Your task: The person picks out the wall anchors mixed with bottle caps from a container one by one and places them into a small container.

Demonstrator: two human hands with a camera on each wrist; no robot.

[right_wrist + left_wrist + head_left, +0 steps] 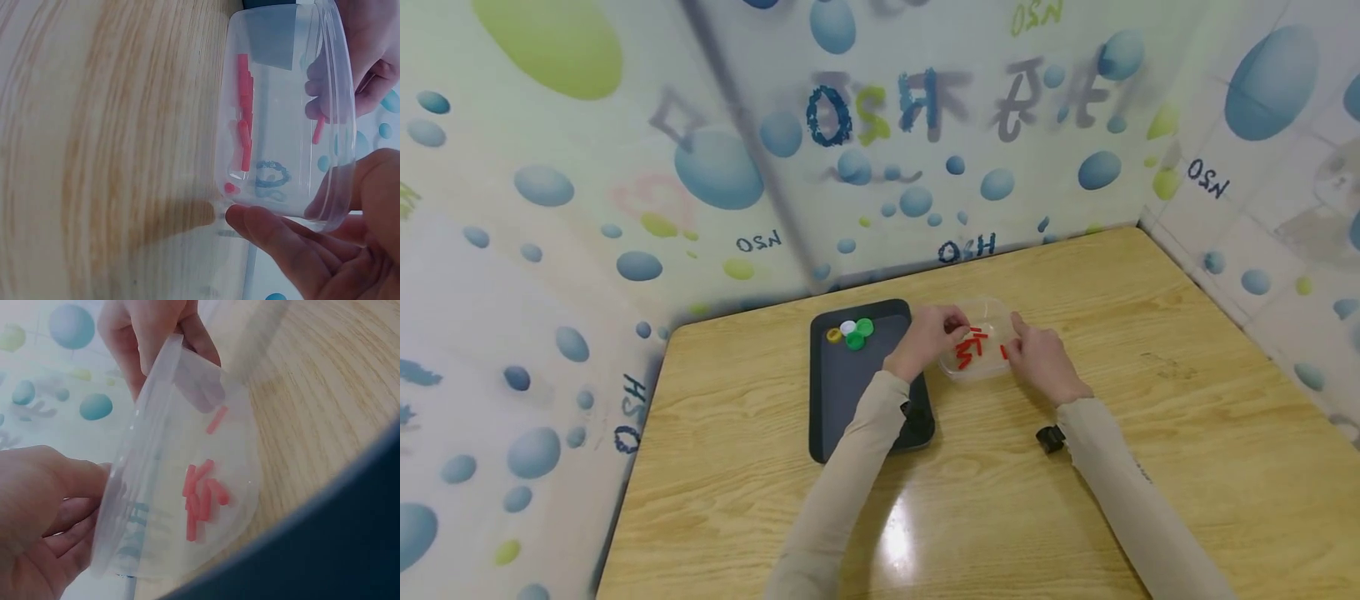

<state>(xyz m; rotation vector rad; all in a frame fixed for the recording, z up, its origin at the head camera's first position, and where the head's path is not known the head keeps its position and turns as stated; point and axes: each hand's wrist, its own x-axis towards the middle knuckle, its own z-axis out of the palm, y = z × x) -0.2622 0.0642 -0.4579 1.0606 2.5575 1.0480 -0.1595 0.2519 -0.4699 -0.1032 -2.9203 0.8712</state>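
A clear plastic container [992, 312] on the table holds several short red sticks [964, 354]. My left hand [932, 333] reaches over its left rim. In the right wrist view, the fingertips of that hand pinch one red stick [319, 130] above the others. My right hand [1041, 362] grips the container's right side, thumb at the rim and fingers along the outer wall. One stick [217, 420] lies apart from the pile, close to the right hand. From the left wrist view, the pinched stick is hidden.
Left of the container lies a dark tray [842, 417], partly under my left forearm. Two green caps [860, 333], a white cap [847, 327] and a yellow cap [833, 335] sit at its far end. A patterned wall [880, 225] stands behind the wooden table [722, 400].
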